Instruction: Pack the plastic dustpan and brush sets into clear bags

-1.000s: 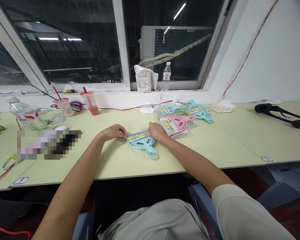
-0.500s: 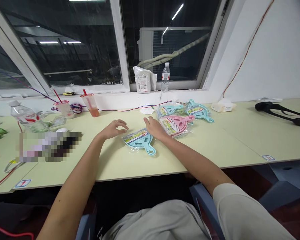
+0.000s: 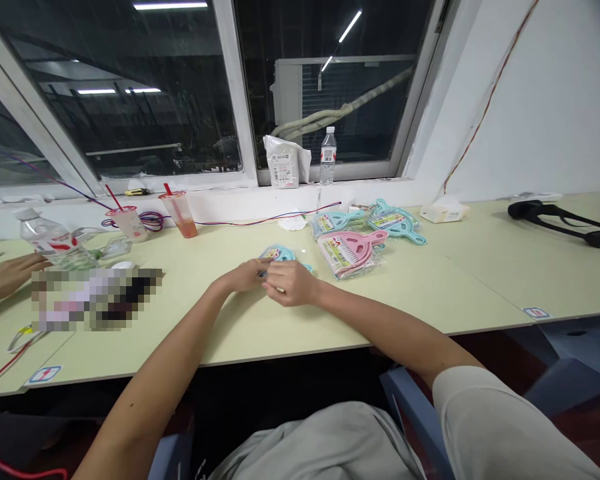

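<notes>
A blue toy-sized dustpan set [image 3: 286,253] in clear plastic lies in front of me, partly hidden by my hands. My left hand [image 3: 245,276] is closed at its near left side, gripping the package. Beside it, my right hand [image 3: 293,283] has its fingers curled and pressed together at the package's near edge, touching or almost touching the left. What the right fingertips pinch is largely covered. To the right sits a pink packaged dustpan set [image 3: 353,252], with blue packaged dustpan sets [image 3: 399,222] behind it.
Two drink cups with red straws, one being a cup of orange drink [image 3: 184,217], and a large water bottle [image 3: 55,240] stand left. Another person's hand [image 3: 15,277] rests at the far left. A tissue pack [image 3: 444,211] and black strapped object [image 3: 565,223] lie right.
Both hands have come together over the blue dustpan set and closed on it. The set has shifted away and its handle has turned rightward. Another person's hand has appeared at left.
</notes>
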Available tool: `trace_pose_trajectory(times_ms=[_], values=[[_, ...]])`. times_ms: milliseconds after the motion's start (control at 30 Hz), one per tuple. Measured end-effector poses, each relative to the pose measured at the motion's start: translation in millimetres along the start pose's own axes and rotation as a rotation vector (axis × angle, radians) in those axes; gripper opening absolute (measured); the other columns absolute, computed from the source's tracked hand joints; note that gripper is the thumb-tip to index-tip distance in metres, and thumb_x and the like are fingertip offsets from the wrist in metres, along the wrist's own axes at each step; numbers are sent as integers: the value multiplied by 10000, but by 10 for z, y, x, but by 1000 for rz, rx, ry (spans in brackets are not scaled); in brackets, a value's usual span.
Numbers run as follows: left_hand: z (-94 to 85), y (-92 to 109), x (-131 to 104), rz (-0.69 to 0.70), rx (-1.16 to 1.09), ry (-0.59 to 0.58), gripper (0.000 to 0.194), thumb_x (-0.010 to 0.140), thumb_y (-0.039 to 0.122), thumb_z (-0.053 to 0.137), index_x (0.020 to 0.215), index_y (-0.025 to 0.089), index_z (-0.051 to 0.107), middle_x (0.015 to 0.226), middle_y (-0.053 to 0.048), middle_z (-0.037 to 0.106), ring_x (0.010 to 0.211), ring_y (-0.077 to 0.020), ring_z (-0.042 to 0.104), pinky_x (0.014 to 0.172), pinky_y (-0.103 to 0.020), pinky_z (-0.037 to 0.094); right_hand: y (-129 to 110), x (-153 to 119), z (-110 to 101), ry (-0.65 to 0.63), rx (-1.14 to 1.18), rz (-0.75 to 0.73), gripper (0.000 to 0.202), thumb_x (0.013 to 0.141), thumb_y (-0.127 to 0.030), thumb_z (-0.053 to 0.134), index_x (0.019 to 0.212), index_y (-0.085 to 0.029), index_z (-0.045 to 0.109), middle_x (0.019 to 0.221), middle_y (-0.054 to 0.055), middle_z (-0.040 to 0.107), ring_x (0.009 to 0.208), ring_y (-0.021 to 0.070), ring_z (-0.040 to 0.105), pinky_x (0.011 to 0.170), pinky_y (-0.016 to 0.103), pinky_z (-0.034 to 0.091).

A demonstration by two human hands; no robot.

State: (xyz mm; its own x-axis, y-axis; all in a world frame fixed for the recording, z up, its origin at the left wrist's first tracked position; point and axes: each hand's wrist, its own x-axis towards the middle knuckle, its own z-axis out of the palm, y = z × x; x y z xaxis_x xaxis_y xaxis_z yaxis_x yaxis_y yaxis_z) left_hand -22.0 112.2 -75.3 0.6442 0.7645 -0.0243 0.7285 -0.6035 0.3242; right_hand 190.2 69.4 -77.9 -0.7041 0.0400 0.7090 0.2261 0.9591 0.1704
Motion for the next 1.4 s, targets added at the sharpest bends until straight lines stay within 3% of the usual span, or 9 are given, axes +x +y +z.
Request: trace_pose_trajectory(times_ms=[67, 167, 300, 400, 500, 667, 800, 1133, 1400], values=[[75, -30, 147, -132, 133, 99, 544, 1016, 598, 424, 1496, 395, 583, 1659, -30, 433, 1495, -358, 412, 1191, -505, 346, -152, -24, 93, -134, 54, -111, 377, 1041, -272, 451, 699, -218, 600, 684, 56, 628, 718, 203, 564, 707, 349, 426], [141, -17, 384, -209, 228, 95, 615, 1059, 618, 219, 1624, 434, 379, 1744, -38, 250, 1570, -380, 269, 1203, -605, 271, -338, -39, 233, -378, 175, -253, 399, 1039, -312, 475, 679, -216, 618, 711, 56, 670, 713, 188, 597, 680, 333, 408], [197, 42, 656, -241, 274, 86, 645, 1062, 612, 142, 1634, 416, 367, 1744, -62, 245, 1560, -395, 277, 1187, -609, 280, -345, 40, 357, -521, 206, -215, 365, 1015, -305, 489, 720, -198, 674, 796, 63, 739, 729, 186, 628, 671, 332, 383], [245, 55, 821, -288, 326, 170, 616, 1067, 587, 202, 1621, 404, 400, 1711, -78, 328, 1502, -395, 372, 1167, -587, 314, -181, 117, 402, -582, 133, -83, 342, 996, -281, 498, 766, -181, 730, 833, 68, 768, 735, 190, 645, 667, 330, 375], [234, -26, 902, -317, 293, 314, 602, 1061, 578, 304, 1606, 360, 438, 1658, -97, 421, 1454, -368, 436, 1149, -539, 357, 24, 125, 407, -639, -30, 181, 363, 1014, -303, 491, 863, -147, 783, 899, 115, 787, 770, 216, 680, 686, 328, 394], [118, -431, 676, -366, 205, 804, 562, 1093, 402, 220, 1360, 185, 664, 1351, -143, 662, 1301, -285, 551, 1099, -417, 424, 266, 23, 364, -674, -159, 480, 410, 1053, -302, 437, 989, -136, 807, 1041, 151, 790, 946, 254, 717, 779, 326, 432], [160, -700, 471, -557, 307, 606, 332, 977, 250, 449, 1065, 173, 761, 1107, -178, 702, 1132, -331, 601, 997, -436, 467, 315, -27, 367, -672, -124, 513, 397, 1056, -310, 438, 985, -166, 801, 1059, 122, 792, 961, 237, 709, 781, 311, 415], [215, -665, 467, -643, 274, 510, 358, 947, 238, 463, 1194, 199, 719, 1283, -168, 652, 1243, -335, 541, 1023, -444, 458, 291, -92, 360, -596, -82, 534, 352, 1047, -277, 471, 866, -186, 759, 992, 76, 795, 898, 204, 688, 690, 306, 340], [184, -605, 461, -653, 302, 424, 385, 951, 247, 451, 1246, 174, 687, 1337, -189, 622, 1277, -348, 520, 1033, -460, 443, 256, -85, 304, -604, -54, 554, 340, 1054, -273, 474, 903, -179, 764, 1021, 83, 787, 952, 208, 679, 746, 294, 366]])
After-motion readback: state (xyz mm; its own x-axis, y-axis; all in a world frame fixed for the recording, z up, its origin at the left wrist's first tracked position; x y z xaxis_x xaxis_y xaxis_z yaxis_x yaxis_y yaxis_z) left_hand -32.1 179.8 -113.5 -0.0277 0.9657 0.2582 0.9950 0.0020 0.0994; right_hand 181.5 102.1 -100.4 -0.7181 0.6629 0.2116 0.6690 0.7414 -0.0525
